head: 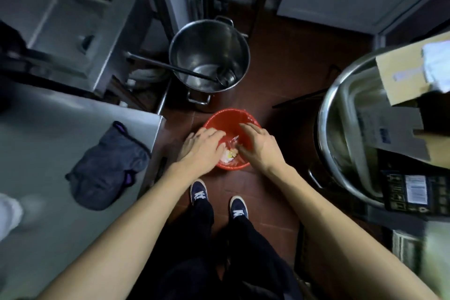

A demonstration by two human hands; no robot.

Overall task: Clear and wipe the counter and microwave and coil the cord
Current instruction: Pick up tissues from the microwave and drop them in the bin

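Two hands are seen lowered over a red bin (pixel 226 118) on the tiled floor, just ahead of the person's shoes. The left hand (pixel 203 147) is spread palm down over the near-left rim, fingers straight to loosely bent, with nothing visibly gripped; it is judged open. The right hand (pixel 258 145) is held over the right half of the bin, fingers extended forward and slightly apart; no object is seen pinched in it, though the fingertips are blurred, so contact with the contents cannot be settled. White and yellowish scraps (pixel 230 153) are noted inside the bin between the two hands. The step in hand is judged to be discarding cleared waste. For a clean result, the scraps should be released well inside the rim and the palms brushed off over the opening, so nothing is dropped on the floor. A dark cloth (pixel 109 168) is recorded lying crumpled on the steel counter (pixel 48 129) at left, well apart from the hands; it is presumed available for wiping. A large steel pot (pixel 209 56) with a ladle in it stands just beyond the bin. Neither microwave nor cord is identified with certainty.
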